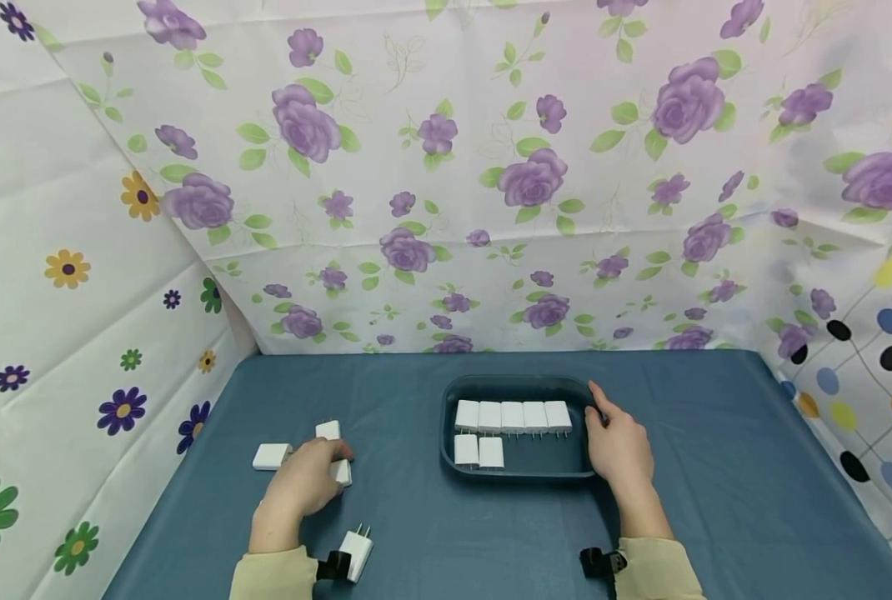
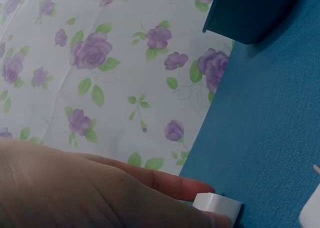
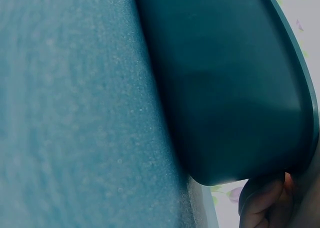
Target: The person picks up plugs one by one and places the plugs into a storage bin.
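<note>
My left hand [image 1: 307,477] is at the left of the table, pinching a white plug-in charger [image 1: 343,473] between thumb and fingers. In the left wrist view that charger [image 2: 218,205] shows between the fingertips, its far side partly covered. Two more white chargers lie close by, one beyond the hand [image 1: 328,430] and one to its left [image 1: 271,457]. Another charger [image 1: 356,552] lies beside the left wrist, prongs pointing away from me. With my right hand [image 1: 620,443] I grip the right end of a dark blue tray [image 1: 521,477], thumb over the rim.
Inside the tray stand a full back row of white chargers [image 1: 512,417] and two chargers [image 1: 479,451] at the front left. A blue cloth [image 1: 446,542] covers the table. Flowered sheets [image 1: 446,192] rise behind and at the left, a dotted one [image 1: 859,400] at the right.
</note>
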`<state>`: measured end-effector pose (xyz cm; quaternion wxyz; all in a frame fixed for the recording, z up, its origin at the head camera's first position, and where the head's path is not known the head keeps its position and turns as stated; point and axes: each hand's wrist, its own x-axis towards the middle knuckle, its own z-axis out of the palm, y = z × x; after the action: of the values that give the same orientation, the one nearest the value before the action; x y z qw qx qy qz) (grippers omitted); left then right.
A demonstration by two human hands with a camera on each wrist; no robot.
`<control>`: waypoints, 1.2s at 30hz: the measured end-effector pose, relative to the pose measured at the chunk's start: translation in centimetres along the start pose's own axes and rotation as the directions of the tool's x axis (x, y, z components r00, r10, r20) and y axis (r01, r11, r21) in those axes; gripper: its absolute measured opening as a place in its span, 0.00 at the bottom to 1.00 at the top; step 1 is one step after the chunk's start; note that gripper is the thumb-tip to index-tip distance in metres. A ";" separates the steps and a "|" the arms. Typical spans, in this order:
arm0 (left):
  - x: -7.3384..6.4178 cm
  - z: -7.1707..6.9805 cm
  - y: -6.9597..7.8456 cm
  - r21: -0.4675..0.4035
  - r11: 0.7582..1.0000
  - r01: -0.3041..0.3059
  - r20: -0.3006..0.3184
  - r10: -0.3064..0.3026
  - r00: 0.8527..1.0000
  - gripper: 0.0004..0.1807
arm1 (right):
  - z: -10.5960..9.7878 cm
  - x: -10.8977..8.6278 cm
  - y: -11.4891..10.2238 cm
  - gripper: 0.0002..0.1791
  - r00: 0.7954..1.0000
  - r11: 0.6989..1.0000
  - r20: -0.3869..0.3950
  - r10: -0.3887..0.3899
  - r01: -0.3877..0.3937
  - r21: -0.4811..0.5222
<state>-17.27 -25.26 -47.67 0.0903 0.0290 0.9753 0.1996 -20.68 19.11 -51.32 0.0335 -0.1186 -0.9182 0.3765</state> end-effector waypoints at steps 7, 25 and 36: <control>0.2 -0.2 -0.1 0.000 1.000 -0.020 -0.012 0.020 1.000 0.16 | 0.0 0.0 -0.1 0.30 1.000 1.000 0.002 0.005 -0.005 0.000; -0.1 -1.4 1.8 -0.153 0.971 -0.184 -0.266 0.139 0.954 0.14 | 0.2 0.2 0.2 0.30 1.000 1.000 -0.008 0.000 0.000 -0.005; -1.4 -2.1 4.6 -0.236 0.914 -0.331 -0.471 0.191 0.861 0.16 | 0.2 0.2 0.2 0.30 1.000 1.000 -0.007 0.005 -0.005 -0.002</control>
<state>-16.20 -21.98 -43.76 -0.1563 0.1023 0.9135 0.3614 -20.87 19.12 -51.62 0.0359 -0.1222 -0.9182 0.3751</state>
